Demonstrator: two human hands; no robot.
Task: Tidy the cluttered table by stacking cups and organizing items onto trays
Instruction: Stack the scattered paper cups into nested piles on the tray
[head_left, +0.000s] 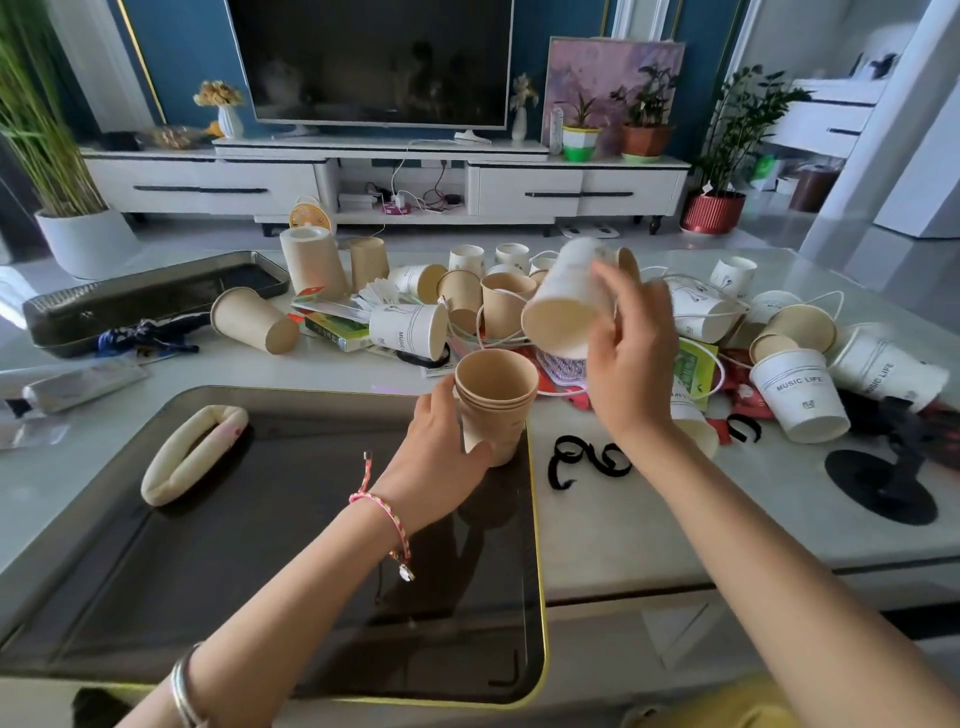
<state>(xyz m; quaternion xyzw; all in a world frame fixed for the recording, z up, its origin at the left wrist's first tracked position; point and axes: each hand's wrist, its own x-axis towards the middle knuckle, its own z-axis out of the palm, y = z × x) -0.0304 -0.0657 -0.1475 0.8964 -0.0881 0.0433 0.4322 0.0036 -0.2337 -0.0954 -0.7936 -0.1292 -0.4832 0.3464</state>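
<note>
Head view showed a pale marble table (649, 509), with a television (374, 57) and white console (208, 182) at twelve o'clock. The left hand (441, 457) gripped a stack of brown paper cups (493, 384) at the two o'clock corner of the dark tray (260, 571); the right hand (628, 358) held a white paper cup (566, 306) tilted above it.

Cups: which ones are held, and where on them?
The left grip holds the brown cup stack round its lower side; the right grip holds a white cup by its side wall.

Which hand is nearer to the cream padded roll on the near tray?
Left. The left hand grips the brown cup stack right of the roll; the right hand holds a white cup farther right.
</note>
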